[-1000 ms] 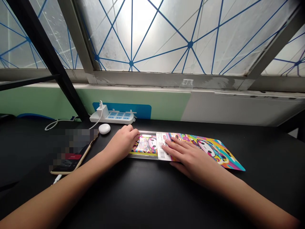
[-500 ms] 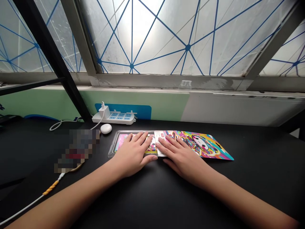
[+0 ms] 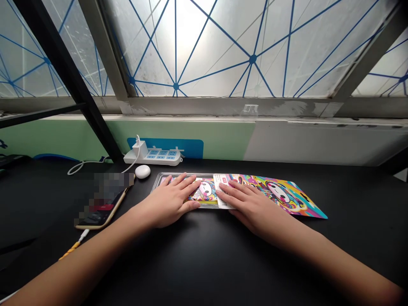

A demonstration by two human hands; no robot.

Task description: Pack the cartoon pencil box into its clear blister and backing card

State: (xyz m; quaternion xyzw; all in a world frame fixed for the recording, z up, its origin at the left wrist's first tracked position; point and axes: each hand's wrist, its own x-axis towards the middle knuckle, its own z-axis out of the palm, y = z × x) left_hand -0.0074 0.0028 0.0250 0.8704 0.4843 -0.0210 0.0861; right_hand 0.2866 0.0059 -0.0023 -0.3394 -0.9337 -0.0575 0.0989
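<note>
A clear plastic tray (image 3: 155,183) lies on the black table, with colourful cartoon-printed contents (image 3: 206,189) showing inside it. My left hand (image 3: 172,199) rests flat over the tray's left part, fingers stretched out. Overlapping the tray's right end is a bright printed card (image 3: 295,197) with a cartoon face and a white strip along its left edge. On that card lies my right hand (image 3: 244,202), palm down with its fingers extended. What lies beneath both palms is hidden.
A phone (image 3: 108,208), partly pixelated, lies at left with a charging cable (image 3: 68,250). Behind it are a round white case (image 3: 142,171) and a white power strip (image 3: 159,157) against the wall. A black metal post (image 3: 73,85) slants down at the left.
The right hand and the printed card have slid to the right, baring more of the tray's contents. My left hand has shifted slightly left across the tray.
</note>
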